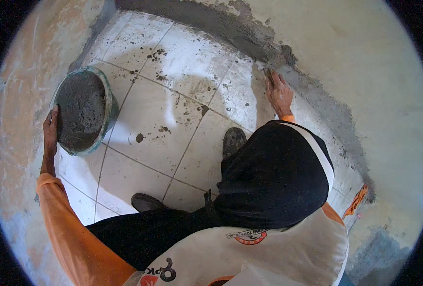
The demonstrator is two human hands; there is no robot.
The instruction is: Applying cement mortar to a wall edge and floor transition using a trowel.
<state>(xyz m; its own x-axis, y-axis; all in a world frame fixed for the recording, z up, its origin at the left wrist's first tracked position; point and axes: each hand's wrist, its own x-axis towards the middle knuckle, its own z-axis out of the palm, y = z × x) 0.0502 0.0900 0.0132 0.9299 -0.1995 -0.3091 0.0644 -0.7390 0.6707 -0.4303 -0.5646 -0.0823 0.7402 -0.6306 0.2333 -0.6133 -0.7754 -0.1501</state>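
Note:
A green bucket point(110, 102) with wet grey mortar point(81, 109) in it stands tilted at the left, its mouth facing up toward me. My left hand point(52, 126) grips the bucket's outer rim, the thumb over the edge and the other fingers behind it. Out past my right knee, my right hand point(280, 95) reaches down to the foot of the wall, beside the strip of grey mortar point(311, 88). Its fingers are bent together around a small greyish thing that I cannot make out.
White floor tiles point(147, 128) carry scattered mortar crumbs point(161, 76). Rough grey mortar runs along the base of the pale walls point(335, 43). My dark shoes point(234, 140) stand on the tiles. An orange-brown object point(356, 200) lies by the wall at the right.

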